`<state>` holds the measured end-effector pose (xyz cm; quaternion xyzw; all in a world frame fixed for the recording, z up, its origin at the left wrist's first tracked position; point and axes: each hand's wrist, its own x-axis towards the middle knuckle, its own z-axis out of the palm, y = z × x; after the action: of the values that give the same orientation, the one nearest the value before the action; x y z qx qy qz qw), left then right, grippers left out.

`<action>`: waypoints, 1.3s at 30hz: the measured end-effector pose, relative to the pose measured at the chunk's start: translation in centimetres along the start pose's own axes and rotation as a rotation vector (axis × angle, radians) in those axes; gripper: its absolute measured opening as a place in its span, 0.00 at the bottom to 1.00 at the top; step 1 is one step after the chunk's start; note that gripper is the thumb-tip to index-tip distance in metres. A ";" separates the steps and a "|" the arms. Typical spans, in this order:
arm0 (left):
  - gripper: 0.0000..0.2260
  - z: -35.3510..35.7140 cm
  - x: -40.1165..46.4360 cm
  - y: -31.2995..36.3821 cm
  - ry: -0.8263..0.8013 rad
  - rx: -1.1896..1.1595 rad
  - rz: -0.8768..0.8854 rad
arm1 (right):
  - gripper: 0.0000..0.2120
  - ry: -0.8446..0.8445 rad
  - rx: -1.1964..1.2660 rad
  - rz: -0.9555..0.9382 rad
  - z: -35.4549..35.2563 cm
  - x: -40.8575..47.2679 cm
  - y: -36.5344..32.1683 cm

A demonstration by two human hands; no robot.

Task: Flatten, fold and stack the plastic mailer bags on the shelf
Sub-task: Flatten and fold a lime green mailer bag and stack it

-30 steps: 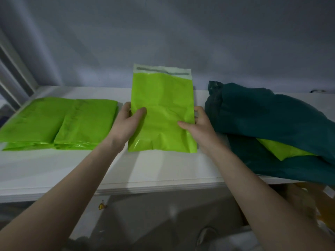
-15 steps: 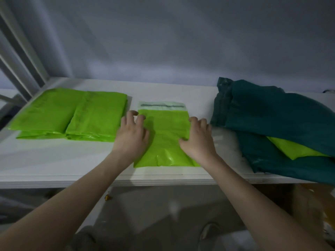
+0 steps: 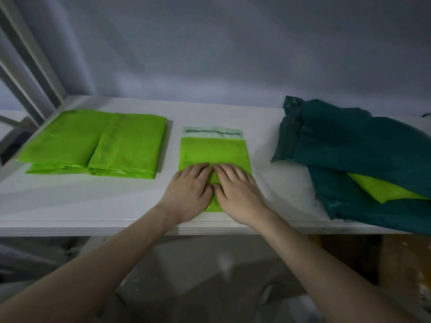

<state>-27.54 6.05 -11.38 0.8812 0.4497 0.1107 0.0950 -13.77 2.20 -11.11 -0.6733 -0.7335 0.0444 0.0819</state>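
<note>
A lime green mailer bag (image 3: 213, 150) lies flat on the white shelf (image 3: 116, 206), its pale adhesive flap pointing toward the wall. My left hand (image 3: 190, 191) and my right hand (image 3: 236, 191) press side by side on the bag's near half, fingers straight and touching at the middle. Left of it sits a stack of folded lime green bags (image 3: 98, 143). On the right lies a pile of dark teal mailer bags (image 3: 363, 150) with another lime green bag (image 3: 382, 188) poking out between them.
A grey wall (image 3: 221, 54) closes the back of the shelf. A metal shelf upright (image 3: 25, 66) slants at the far left. Below the shelf's front edge the floor is dim and blurred, with a brown box (image 3: 396, 257) at the lower right.
The bag went from held upright to lying flat on the shelf. Both hands slid from its side edges to its centre and now press together on the near half.
</note>
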 end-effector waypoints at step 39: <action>0.37 1.9 0.0 -1.4 -0.048 0.041 0.006 | 0.27 -0.086 0.075 0.060 0.9 -0.5 0.6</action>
<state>-28.12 6.74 -13.55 0.8866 0.4470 0.0804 0.0874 -13.35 1.80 -12.11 -0.6888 -0.7137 0.1032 0.0742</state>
